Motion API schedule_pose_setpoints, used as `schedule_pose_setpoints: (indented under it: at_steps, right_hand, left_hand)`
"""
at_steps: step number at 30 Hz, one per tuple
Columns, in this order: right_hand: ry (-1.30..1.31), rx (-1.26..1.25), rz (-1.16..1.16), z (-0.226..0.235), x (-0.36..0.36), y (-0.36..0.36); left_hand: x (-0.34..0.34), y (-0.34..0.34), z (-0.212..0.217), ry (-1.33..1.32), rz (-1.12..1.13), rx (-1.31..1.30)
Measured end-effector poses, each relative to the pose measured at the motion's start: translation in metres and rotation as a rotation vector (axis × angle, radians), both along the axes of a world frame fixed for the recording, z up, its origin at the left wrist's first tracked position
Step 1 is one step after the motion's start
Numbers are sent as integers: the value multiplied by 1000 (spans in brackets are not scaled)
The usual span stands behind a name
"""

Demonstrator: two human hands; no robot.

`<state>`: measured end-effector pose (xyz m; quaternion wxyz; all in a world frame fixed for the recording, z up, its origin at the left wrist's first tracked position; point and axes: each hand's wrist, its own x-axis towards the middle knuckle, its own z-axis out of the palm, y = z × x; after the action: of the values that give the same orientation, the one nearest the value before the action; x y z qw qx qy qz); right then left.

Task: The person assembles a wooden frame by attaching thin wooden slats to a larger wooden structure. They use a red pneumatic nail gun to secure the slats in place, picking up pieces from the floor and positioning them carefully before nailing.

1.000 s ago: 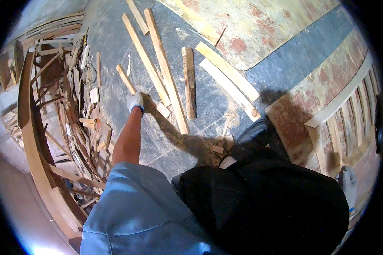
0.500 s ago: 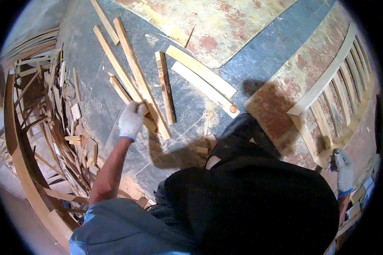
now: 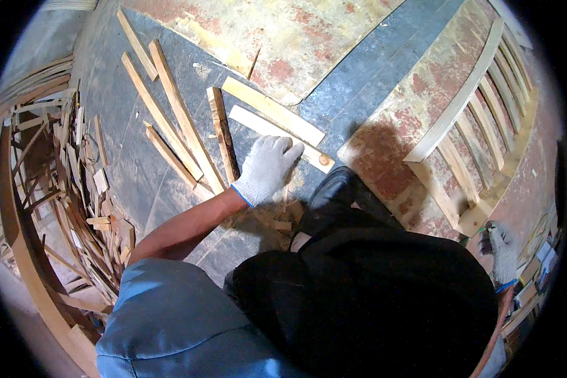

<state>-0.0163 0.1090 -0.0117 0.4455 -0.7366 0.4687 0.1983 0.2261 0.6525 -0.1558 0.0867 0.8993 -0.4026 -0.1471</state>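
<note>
My left hand [image 3: 269, 165], in a white knit glove with a blue cuff, reaches over the near edge of a pale, slightly curved board [image 3: 313, 155]. Its fingers are bent and a little apart; whether they touch the wood is unclear. A second curved board [image 3: 274, 108] lies just beyond, and a bark-edged strip [image 3: 222, 135] is left of the hand. Far to the right, my gloved right hand [image 3: 501, 252] is closed beside the near corner of a slatted wooden frame [image 3: 450, 135]. Something dark shows at its fingers, too hidden to name.
Long wooden strips [image 3: 179, 107] lie on the dark floor to the left. Beyond them is a heap of scrap wood [image 3: 85, 189], with a large curved wooden piece [image 3: 19, 233] at the rim. Worn, stained sheets [image 3: 283, 44] cover the floor ahead. My shoe [image 3: 331, 186] is near the boards.
My left hand has left the long strips and moved right to the pale curved board. My right hand stays by the frame's corner. The whole view has shifted slightly.
</note>
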Motion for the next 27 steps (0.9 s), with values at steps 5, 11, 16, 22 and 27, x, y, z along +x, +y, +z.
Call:
schedule_pose_setpoints:
  at_steps: [5, 11, 16, 22, 27]
  right_hand:
    - [-32, -12, 15, -1, 0, 1]
    - [-50, 24, 38, -2, 3, 4]
    - [-51, -8, 48, -5, -5, 5]
    - [-34, 14, 50, -11, -3, 4]
    - [-67, 14, 14, -11, 6, 9]
  left_hand:
    - [10, 0, -9, -132, -5, -151]
    - [22, -3, -16, -201, -59, -97]
    - [24, 4, -10, -74, -85, -47]
    - [33, 13, -8, 97, -65, -66]
    - [46, 8, -1, 228, 64, -224]
